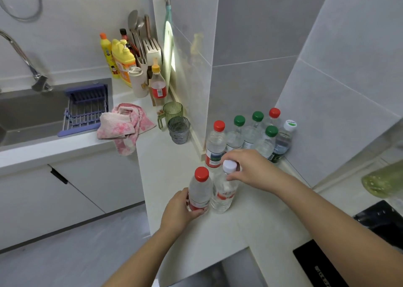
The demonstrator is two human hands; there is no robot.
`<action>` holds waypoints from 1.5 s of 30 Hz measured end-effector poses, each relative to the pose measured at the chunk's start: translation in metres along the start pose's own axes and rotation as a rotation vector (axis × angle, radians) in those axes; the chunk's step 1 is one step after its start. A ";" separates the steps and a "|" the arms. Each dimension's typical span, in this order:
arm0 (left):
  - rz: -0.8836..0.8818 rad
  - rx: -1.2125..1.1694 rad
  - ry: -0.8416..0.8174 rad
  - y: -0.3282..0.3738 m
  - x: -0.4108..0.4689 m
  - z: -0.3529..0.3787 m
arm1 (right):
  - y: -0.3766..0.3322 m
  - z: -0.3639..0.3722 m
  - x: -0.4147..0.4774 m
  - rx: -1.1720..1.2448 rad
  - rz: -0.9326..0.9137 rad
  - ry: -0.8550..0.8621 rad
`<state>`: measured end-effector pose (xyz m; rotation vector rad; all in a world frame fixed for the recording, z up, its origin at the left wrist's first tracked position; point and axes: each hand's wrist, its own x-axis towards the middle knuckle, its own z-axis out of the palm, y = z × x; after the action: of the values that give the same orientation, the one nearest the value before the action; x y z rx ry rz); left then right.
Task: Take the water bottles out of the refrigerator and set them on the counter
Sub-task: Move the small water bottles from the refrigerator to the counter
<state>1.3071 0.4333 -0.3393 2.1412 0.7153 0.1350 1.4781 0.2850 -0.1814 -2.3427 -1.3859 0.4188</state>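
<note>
Two water bottles stand upright side by side on the white counter. My left hand grips the lower body of the red-capped bottle. My right hand holds the neck of the white-capped bottle just under its cap. Behind them, in the corner by the wall, stand several more water bottles with red, green and white caps, all upright. The refrigerator is not in view.
Two green-tinted cups stand left of the bottle group. A pink towel hangs over the counter edge by the sink. Detergent bottles and a utensil holder crowd the back. A black cooktop lies at the right.
</note>
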 end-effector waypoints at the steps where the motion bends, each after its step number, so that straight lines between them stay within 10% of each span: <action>1: 0.002 0.006 0.006 0.004 0.004 0.004 | 0.004 -0.003 0.002 -0.023 0.006 0.002; 39: -0.066 -0.075 0.041 0.063 0.083 0.061 | 0.073 -0.042 0.033 -0.637 -0.014 0.088; 45: -0.054 -0.233 -0.019 0.066 0.088 0.057 | 0.076 0.024 -0.017 0.037 0.318 0.592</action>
<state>1.4281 0.4097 -0.3384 1.8977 0.7099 0.1601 1.5176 0.2409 -0.2370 -2.3819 -0.7299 -0.1642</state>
